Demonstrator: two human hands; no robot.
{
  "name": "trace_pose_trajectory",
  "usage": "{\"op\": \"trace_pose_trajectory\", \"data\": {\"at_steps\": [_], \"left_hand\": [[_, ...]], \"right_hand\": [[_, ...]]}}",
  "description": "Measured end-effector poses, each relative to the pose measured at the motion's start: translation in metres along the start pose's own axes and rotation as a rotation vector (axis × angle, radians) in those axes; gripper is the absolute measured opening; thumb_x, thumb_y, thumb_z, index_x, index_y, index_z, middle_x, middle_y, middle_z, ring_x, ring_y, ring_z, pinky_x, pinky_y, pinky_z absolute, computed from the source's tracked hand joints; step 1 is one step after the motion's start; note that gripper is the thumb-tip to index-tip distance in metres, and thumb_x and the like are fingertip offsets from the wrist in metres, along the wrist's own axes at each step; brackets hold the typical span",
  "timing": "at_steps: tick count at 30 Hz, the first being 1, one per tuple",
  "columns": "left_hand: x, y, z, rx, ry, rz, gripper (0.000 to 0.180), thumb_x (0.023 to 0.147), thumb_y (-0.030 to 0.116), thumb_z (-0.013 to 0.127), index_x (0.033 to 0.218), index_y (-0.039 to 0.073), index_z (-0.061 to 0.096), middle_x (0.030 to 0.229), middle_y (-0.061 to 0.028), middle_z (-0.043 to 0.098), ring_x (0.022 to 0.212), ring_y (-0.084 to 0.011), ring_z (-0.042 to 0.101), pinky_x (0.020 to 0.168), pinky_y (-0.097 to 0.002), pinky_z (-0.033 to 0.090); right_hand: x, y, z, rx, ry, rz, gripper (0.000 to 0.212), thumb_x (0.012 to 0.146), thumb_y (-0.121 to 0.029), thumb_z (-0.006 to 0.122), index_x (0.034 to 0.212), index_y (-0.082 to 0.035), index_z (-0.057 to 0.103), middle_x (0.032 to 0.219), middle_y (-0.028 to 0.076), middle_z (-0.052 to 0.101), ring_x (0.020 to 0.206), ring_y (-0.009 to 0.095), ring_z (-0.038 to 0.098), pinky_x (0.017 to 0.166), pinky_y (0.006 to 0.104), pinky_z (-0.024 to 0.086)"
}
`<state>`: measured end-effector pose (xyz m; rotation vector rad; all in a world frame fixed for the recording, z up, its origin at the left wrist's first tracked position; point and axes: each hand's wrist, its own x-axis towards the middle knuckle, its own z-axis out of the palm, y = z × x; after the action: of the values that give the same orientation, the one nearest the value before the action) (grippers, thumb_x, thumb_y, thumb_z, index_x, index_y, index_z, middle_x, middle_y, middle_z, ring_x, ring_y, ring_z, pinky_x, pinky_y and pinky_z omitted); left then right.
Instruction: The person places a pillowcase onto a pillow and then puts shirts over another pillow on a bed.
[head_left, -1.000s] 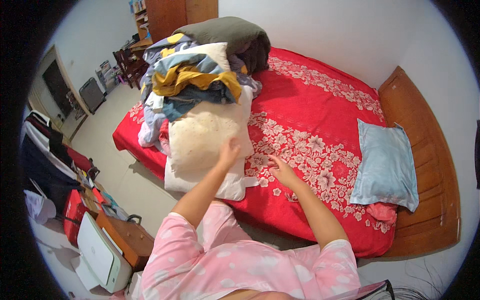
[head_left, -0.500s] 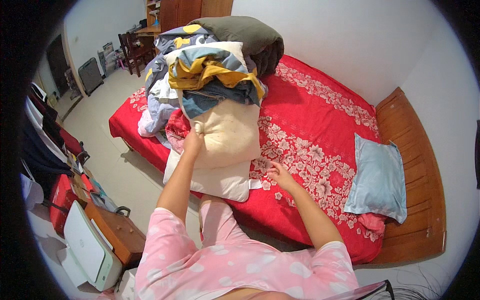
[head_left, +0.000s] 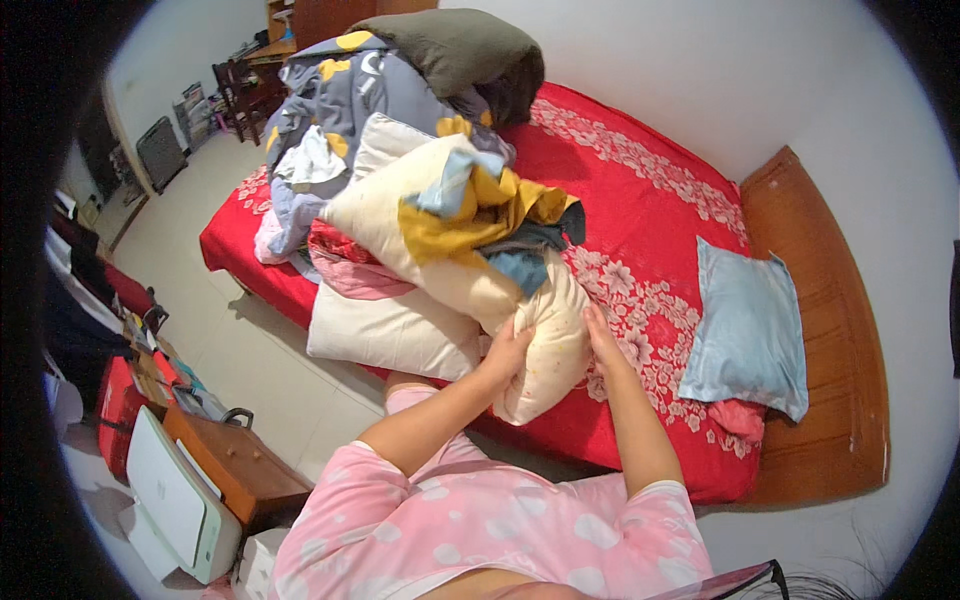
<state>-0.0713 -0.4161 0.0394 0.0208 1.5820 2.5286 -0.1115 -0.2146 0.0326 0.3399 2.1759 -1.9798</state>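
A cream pillow (head_left: 440, 270) lies slantwise over the bed's near edge, its close end squeezed narrow between my two hands. A mustard-yellow and blue pillowcase (head_left: 470, 222) is bunched around its middle. My left hand (head_left: 508, 352) grips the pillow's left side, fingers partly sunk into the fabric. Against the right side presses my right hand (head_left: 603, 340), its fingers lying along the pillow. Beneath and to the left rests another white pillow (head_left: 390, 330), with a red and pink cloth (head_left: 350, 265) partly on top of it.
A grey patterned quilt (head_left: 370, 95) and a dark green quilt (head_left: 460, 55) are heaped at the far left of the red floral bedspread (head_left: 620, 150). A light blue pillow (head_left: 748, 325) lies by the wooden headboard (head_left: 825, 350). At lower left stands a white printer (head_left: 180, 490).
The cream pillow has turned and its near end has swung right, over the bed's edge. My left hand moved right with it; my right hand came onto its side. The view shifted slightly.
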Motion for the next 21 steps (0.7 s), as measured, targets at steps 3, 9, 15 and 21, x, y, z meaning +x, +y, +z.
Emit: {"op": "trace_pose_trajectory", "data": {"at_steps": [3,9,15,21], "left_hand": [[-0.022,-0.046,0.019,-0.062,-0.148,-0.069,0.041,0.091,0.009,0.049,0.129,0.001,0.034,0.117,-0.0110,0.052,0.103,-0.0202,0.053,0.088,-0.0322,0.044],[-0.031,-0.040,-0.001,0.375,-0.545,-0.239,0.026,0.090,0.010,0.054,0.113,0.001,0.048,0.106,-0.0084,0.057,0.097,-0.0167,0.055,0.077,-0.0291,0.047],[0.016,0.113,-0.005,1.219,-0.061,0.833,0.049,0.074,0.023,0.073,0.115,0.007,0.053,0.119,-0.0165,0.051,0.117,-0.0346,0.044,0.098,-0.0444,0.034],[0.100,0.112,-0.110,1.859,0.459,0.303,0.094,0.064,0.037,0.077,0.141,0.020,0.027,0.145,-0.0196,0.024,0.135,-0.0410,0.020,0.106,-0.0570,0.019]], "right_hand": [[0.000,0.041,-0.059,0.044,0.027,0.042,0.070,0.091,-0.049,0.046,0.145,-0.015,0.018,0.148,0.008,0.025,0.135,0.025,0.022,0.107,0.0424,0.022],[-0.039,0.044,-0.085,0.018,0.128,0.269,0.080,0.086,-0.056,0.048,0.147,-0.020,0.009,0.152,0.006,0.014,0.137,0.027,0.019,0.107,0.0562,0.011],[-0.015,0.091,-0.078,0.065,0.223,0.247,0.083,0.084,-0.044,0.059,0.144,-0.007,0.016,0.145,0.014,0.027,0.131,0.026,0.031,0.106,0.0398,0.028],[0.016,0.157,-0.068,-0.108,0.262,0.081,0.087,0.078,-0.035,0.071,0.142,-0.008,0.020,0.136,0.012,0.040,0.121,0.026,0.043,0.096,0.0400,0.041]]}}
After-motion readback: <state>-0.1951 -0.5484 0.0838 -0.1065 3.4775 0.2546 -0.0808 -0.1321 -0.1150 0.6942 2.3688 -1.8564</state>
